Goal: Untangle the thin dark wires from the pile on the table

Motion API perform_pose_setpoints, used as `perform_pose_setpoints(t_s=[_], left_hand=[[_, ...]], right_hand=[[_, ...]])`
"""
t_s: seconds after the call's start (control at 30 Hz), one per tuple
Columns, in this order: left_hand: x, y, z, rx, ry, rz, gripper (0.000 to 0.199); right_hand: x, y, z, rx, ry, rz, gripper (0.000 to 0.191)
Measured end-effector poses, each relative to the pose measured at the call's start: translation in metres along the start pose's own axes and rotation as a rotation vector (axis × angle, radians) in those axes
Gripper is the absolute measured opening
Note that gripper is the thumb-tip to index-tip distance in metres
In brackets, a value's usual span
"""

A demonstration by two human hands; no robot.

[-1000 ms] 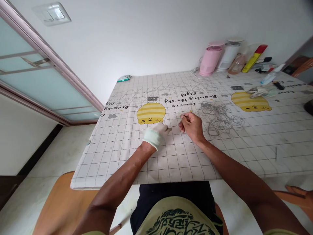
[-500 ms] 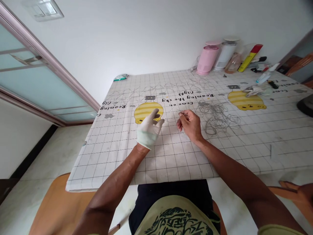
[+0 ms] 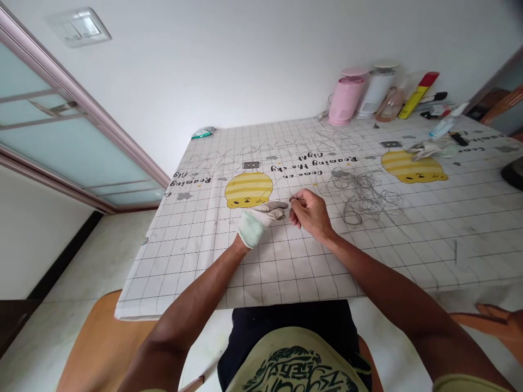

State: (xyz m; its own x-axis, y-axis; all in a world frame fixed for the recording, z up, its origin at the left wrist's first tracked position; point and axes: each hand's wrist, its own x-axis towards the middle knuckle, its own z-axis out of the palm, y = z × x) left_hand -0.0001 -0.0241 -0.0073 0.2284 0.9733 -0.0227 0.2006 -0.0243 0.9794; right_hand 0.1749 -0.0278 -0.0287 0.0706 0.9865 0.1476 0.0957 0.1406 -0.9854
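My right hand (image 3: 310, 213) is bare and pinches a thin grey wire (image 3: 296, 199) between thumb and forefinger, above the printed table cover (image 3: 192, 256). My left hand (image 3: 258, 220) wears a white fabric glove with a darkened fingertip area. Its fingers lie together and point toward my right hand, a short gap from it. Whether the glove holds the wire is too fine to tell. A loose tangle of the same thin wire (image 3: 363, 198) lies to the right of my right hand, and fainter strands spread toward the far edge.
Beyond the table's far edge stand a pink container (image 3: 346, 100), a white container (image 3: 376, 92), a yellow-and-red tube (image 3: 417, 95) and a spray bottle (image 3: 441, 128). A crumpled cloth (image 3: 433, 148) lies far right. A glass sliding door (image 3: 73, 130) runs along the left.
My left hand has lowered from raised fingers and now points flat toward my right hand. My right hand has shifted slightly left, with the wire still in its fingertips.
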Motion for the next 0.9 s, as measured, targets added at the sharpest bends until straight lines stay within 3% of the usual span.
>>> perform_pose_setpoints(t_s=[0.17,0.4,0.67,0.8,0.9], left_hand=[[-0.002,0.006,0.000,0.098,0.012,0.052,0.017],[0.001,0.003,-0.003,0.167,-0.068,0.119,0.022],[0.002,-0.011,0.005,0.065,-0.139,0.162,0.020],[0.004,-0.016,0.010,0.013,-0.158,0.083,0.028],[0.007,-0.015,0.004,-0.086,-0.075,0.002,0.046]], right_hand=[[-0.003,-0.004,0.000,-0.006,-0.036,0.006,0.006],[-0.005,-0.009,-0.002,0.027,-0.060,-0.029,0.010],[-0.005,0.002,0.004,-0.041,0.045,-0.077,0.014],[0.000,0.004,0.000,-0.140,0.064,-0.109,0.014],[0.003,0.004,-0.007,-0.285,0.043,-0.222,0.014]])
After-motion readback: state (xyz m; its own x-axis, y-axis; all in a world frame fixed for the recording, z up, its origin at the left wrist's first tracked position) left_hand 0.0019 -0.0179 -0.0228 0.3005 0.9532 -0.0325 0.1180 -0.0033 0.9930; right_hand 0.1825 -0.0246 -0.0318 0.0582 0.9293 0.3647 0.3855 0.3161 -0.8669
